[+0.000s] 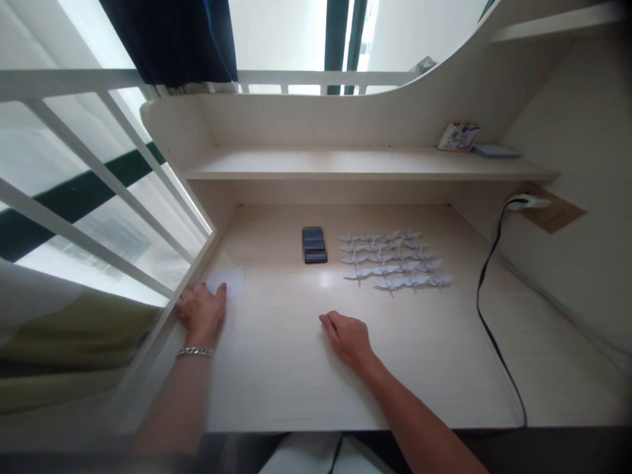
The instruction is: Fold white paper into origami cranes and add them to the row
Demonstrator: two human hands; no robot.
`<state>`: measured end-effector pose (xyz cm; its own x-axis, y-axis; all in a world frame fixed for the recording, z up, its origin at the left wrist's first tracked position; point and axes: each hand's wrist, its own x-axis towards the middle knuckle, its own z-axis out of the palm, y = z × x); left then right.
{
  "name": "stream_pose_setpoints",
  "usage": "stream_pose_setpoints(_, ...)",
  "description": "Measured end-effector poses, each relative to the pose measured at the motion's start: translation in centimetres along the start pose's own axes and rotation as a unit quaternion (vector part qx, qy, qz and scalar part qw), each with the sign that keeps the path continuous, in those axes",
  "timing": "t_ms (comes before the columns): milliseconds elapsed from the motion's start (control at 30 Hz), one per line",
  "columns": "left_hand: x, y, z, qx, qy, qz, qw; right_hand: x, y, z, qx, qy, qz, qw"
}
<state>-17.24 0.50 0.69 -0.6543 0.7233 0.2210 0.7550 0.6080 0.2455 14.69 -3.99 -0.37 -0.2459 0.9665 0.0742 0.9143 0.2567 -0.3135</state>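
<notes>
My left hand (202,309), with a silver chain bracelet at its wrist, lies at the desk's left edge. Its thumb stretches away from its fingers, beside some white paper (230,281) that it partly covers. Whether it touches the paper is hard to tell. My right hand (348,337) rests on the bare front middle of the desk, its fingers curled in and nothing showing in them. Beyond it, to the right, small white folded paper cranes (395,260) stand in several rows. A dark phone (315,245) lies left of the cranes.
The pale desk (276,355) has a raised shelf (316,161) along its back. A small patterned packet (459,136) and a flat bluish item (495,151) sit on the shelf. On the right, a black cable (486,316) runs from a white plug. White rails (113,178) border the left.
</notes>
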Motion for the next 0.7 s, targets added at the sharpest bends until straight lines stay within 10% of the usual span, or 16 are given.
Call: stream_pose_setpoints(700, -2.3, 2.3, -0.8, -0.245, -0.082, -0.081, 0.963, -0.3, 0.1, -0.8, 0.126, -0.032, 0.018, 0.991)
